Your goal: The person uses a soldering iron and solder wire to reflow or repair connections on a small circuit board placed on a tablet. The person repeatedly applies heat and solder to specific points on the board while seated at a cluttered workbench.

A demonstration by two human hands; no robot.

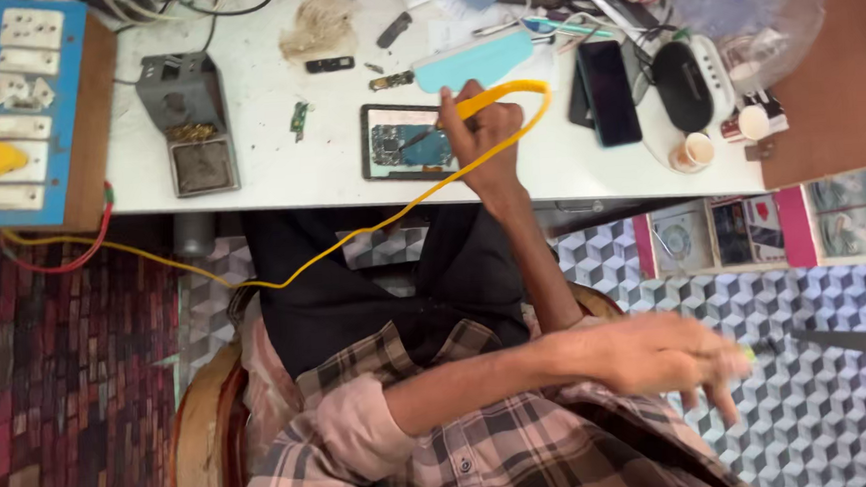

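Note:
My right hand (482, 135) rests on the white worktable (278, 173) and grips a yellow soldering iron (504, 94). Its tip points left at an opened phone (402, 145) whose blue-green circuit board is exposed. The iron's yellow cord (334, 255) loops over my hand and runs down over the table's edge to the left. My left arm crosses my lap to the right. My left hand (660, 355) hangs blurred over the patterned floor with its fingers apart, close to a dark object (850, 346) at the right edge. I see nothing clearly held in it.
A grey metal iron stand (190, 123) and a blue switchboard (29, 108) with a yellow plug stand at the left. A black phone (609, 92), a light blue case (472, 63), a small cup (693, 152) and a plastic bag (759, 3) crowd the right. Shelves (753, 234) with packets lie below.

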